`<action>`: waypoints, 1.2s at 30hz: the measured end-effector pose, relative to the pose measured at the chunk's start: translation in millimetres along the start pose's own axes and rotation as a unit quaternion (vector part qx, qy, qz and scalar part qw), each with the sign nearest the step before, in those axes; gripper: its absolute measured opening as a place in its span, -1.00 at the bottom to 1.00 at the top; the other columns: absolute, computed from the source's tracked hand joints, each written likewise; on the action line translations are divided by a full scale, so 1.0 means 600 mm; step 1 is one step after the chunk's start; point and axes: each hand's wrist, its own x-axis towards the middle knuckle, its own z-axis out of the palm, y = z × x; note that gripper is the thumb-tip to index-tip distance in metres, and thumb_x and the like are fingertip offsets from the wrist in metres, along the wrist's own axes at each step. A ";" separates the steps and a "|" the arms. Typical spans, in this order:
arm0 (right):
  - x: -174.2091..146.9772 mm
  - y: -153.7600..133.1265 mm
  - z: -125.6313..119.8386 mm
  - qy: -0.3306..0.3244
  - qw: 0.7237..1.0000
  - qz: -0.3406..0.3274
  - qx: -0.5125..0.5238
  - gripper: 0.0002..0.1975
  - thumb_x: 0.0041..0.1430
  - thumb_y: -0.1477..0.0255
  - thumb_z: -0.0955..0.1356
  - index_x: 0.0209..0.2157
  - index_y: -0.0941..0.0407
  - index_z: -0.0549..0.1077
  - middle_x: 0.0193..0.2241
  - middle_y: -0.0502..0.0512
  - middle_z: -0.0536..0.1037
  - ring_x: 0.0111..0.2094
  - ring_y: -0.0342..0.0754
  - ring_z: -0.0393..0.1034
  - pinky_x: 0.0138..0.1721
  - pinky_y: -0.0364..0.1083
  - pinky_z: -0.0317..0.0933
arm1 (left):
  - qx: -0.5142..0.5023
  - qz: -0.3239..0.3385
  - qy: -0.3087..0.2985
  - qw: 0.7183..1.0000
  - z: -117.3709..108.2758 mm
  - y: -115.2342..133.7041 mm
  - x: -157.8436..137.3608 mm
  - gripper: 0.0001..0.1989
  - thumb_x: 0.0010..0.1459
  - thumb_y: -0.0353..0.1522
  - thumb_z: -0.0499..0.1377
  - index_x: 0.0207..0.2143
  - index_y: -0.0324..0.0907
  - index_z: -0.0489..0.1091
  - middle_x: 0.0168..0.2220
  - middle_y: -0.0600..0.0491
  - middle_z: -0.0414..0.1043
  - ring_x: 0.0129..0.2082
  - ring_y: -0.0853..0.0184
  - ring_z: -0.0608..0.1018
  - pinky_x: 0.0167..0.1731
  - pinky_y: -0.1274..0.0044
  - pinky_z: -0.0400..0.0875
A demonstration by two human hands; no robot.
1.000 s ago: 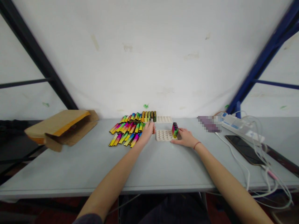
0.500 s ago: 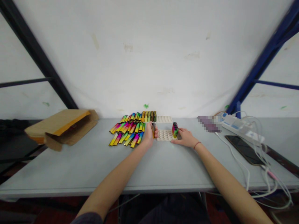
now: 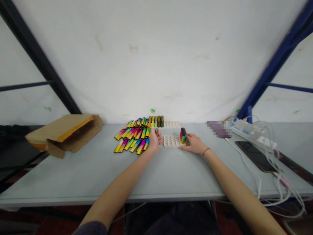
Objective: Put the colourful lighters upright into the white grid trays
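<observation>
My left hand (image 3: 154,142) is closed around a small lighter (image 3: 156,131), whose dark top shows above the fingers. It is just left of a white tray (image 3: 171,142) with rows of round sockets. A row of upright multicoloured lighters (image 3: 183,136) stands at the tray's right end. My right hand (image 3: 195,144) grips the tray's right end, thumb at the front corner and fingers beside the upright lighters. Left of my left hand, many shiny rainbow lighters (image 3: 130,134) lie flat in several rows.
Behind, a block of upright gold and dark lighters (image 3: 156,121) stands beside a second white tray (image 3: 172,124). An open cardboard box (image 3: 66,130) lies at left. On the right are a phone (image 3: 255,156), a power strip (image 3: 254,133) and loose white cables (image 3: 246,166).
My left hand has moved slightly left, away from the tray, and the lighter in it has turned. My right hand has stayed at the tray's right end.
</observation>
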 end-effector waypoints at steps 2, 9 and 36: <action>0.000 -0.001 0.000 0.000 1.000 0.002 0.000 -0.37 0.13 -0.03 0.43 0.05 0.15 0.47 0.17 0.40 0.43 0.18 0.32 0.30 0.10 0.19 0.21 | -0.001 0.006 0.000 1.000 0.000 -0.002 0.000 -0.57 0.28 -0.15 -0.12 -0.63 -0.11 0.05 -0.75 0.25 -0.19 -0.78 0.51 -0.08 -0.74 0.65 -0.15; 0.000 0.000 0.001 -0.003 1.000 0.001 -0.006 -0.36 0.16 -0.03 0.41 0.06 0.18 0.46 0.18 0.41 0.41 0.18 0.32 0.29 0.12 0.19 0.19 | 0.008 -0.018 0.005 1.000 0.003 -0.002 -0.002 -0.57 0.24 -0.15 -0.10 -0.65 -0.11 0.04 -0.76 0.25 -0.17 -0.79 0.53 -0.09 -0.76 0.65 -0.17; 0.002 -0.002 0.002 0.004 1.000 0.001 -0.005 -0.34 0.12 -0.05 0.42 0.07 0.16 0.46 0.14 0.40 0.45 0.15 0.33 0.32 0.07 0.16 0.22 | 0.355 0.349 -0.221 0.839 0.001 -0.078 -0.001 -0.71 0.30 -0.26 0.14 -0.03 -0.22 0.50 -0.07 -0.10 0.51 -0.16 0.28 0.56 -0.12 0.46 0.51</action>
